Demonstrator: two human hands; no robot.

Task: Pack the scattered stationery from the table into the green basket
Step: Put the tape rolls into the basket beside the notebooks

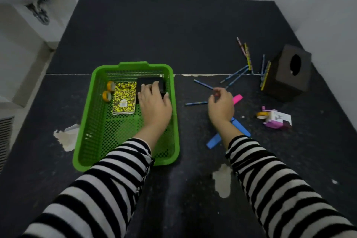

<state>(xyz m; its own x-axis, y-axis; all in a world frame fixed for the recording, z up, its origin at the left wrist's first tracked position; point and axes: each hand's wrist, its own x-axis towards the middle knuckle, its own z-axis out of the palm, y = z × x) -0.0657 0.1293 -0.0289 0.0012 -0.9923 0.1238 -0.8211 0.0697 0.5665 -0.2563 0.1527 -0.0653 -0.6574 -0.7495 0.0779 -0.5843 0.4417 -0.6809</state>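
The green basket (90,114) stands left of centre on the dark table. Inside it lie a yellow-and-black notebook (124,97), two yellow tape rolls (108,91) and a black book-like item (149,82). My left hand (155,105) rests flat on that black item inside the basket. My right hand (221,104) hovers over the table to the right, its fingers pinching the end of a blue pencil (203,84). Another blue pencil (196,103) lies just left of it. A pink marker (238,99) and two blue markers (241,128) lie by my right wrist.
Several pencils (247,56) are scattered at the back right beside a tipped dark brown box (286,75). A small pink-and-white box (278,120) and a yellow tape roll (261,115) lie at the right. The tabletop has worn pale patches (223,179).
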